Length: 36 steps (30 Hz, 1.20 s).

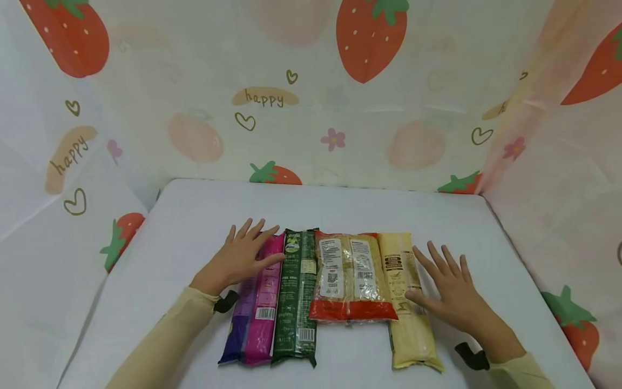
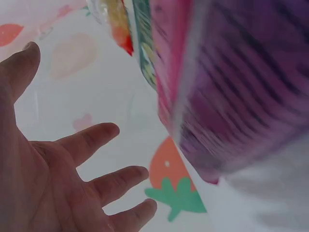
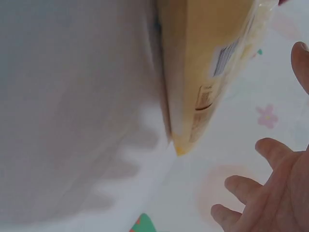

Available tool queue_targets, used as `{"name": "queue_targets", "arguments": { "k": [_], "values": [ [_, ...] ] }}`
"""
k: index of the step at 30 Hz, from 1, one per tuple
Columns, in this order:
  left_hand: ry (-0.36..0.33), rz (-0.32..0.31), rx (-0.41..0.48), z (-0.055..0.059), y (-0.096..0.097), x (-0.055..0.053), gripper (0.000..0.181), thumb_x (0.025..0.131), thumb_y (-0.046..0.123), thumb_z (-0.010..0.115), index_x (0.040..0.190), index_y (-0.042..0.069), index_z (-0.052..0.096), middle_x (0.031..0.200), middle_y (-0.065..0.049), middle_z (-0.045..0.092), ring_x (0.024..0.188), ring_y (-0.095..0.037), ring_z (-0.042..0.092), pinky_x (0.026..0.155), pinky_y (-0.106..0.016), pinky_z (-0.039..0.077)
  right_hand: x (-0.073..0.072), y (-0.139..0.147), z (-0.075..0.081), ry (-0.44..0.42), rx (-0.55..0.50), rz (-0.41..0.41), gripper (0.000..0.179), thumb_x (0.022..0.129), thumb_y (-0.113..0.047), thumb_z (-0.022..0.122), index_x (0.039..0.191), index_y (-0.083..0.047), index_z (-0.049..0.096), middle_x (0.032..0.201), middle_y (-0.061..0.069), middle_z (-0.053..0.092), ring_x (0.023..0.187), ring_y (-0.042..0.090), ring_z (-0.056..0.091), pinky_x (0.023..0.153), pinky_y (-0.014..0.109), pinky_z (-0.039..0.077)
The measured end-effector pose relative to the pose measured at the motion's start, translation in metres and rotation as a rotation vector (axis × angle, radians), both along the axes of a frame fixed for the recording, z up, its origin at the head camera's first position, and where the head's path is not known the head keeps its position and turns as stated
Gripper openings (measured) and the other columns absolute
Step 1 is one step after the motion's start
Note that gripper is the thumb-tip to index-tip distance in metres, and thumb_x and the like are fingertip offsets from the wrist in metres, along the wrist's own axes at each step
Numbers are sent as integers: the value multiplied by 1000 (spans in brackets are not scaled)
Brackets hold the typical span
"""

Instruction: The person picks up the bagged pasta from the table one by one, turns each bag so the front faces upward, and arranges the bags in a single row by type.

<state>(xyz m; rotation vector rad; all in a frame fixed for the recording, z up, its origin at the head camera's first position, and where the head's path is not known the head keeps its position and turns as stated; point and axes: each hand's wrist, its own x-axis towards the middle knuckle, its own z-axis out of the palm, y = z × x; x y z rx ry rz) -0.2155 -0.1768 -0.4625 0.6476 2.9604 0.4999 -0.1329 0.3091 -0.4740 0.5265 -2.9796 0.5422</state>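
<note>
Side by side on the white table lie a purple-and-pink packet (image 1: 262, 319), a green packet of spaghetti (image 1: 293, 302), a clear bag with red ends and yellowish contents (image 1: 347, 270), and a long yellow packet (image 1: 415, 335). My left hand (image 1: 243, 256) spreads over the upper part of the purple-and-pink packet, its thumb reaching toward the green one. Fingers extended, my right hand (image 1: 452, 292) is at the right side of the yellow packet, and its thumb overlaps that packet in the head view. Both wrist views show spread fingers with nothing between them.
A white cloth covers the table (image 1: 350, 208). Strawberry-patterned curtains (image 1: 311, 129) stand along its back and both sides. Each wrist wears a black strap mount, one at the left wrist (image 1: 226, 301) and one at the right (image 1: 471, 356).
</note>
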Motion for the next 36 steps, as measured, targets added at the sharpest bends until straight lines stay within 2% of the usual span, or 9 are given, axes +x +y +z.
{"name": "queue_targets", "arguments": {
  "k": [4,9,12,24,32,36],
  "values": [
    [-3,-29,-16,3,15,-2,86,102,71,56,170,23,34,176,-18,25,163,-47,12,126,-74,4,5,-3,2,-17,10,8,97,98,-60,71,174,-26,21,180,15,8,164,47,0,125,70,-14],
    [4,-67,-38,4,31,-7,85,102,69,57,170,24,35,176,-17,26,163,-46,13,127,-74,6,12,-9,4,-32,18,10,98,97,-63,72,173,-24,24,180,15,8,165,46,0,126,71,-10],
    [13,-92,-22,5,40,-9,83,103,68,58,170,24,36,176,-16,28,164,-45,14,127,-73,7,14,-11,5,-28,23,9,100,95,-64,73,173,-25,24,180,15,7,165,45,0,126,70,-9],
    [7,-197,-30,4,82,-19,83,104,69,54,171,25,33,176,-14,28,165,-39,15,130,-67,4,32,-18,-1,-26,-11,39,96,97,-61,73,173,-24,26,181,12,9,166,41,1,128,65,-12],
    [11,-249,-43,8,112,-23,82,104,72,51,171,27,34,176,-10,28,165,-36,18,130,-65,6,42,-20,-4,-42,-32,55,100,96,-59,75,174,-25,22,181,11,7,165,45,5,129,63,-13],
    [10,-271,-38,8,128,-24,82,104,72,51,170,27,34,177,-8,28,165,-33,19,131,-63,7,45,-21,-7,-48,-47,56,101,95,-58,76,173,-23,23,180,14,13,163,48,9,129,67,-7]
  ]
}}
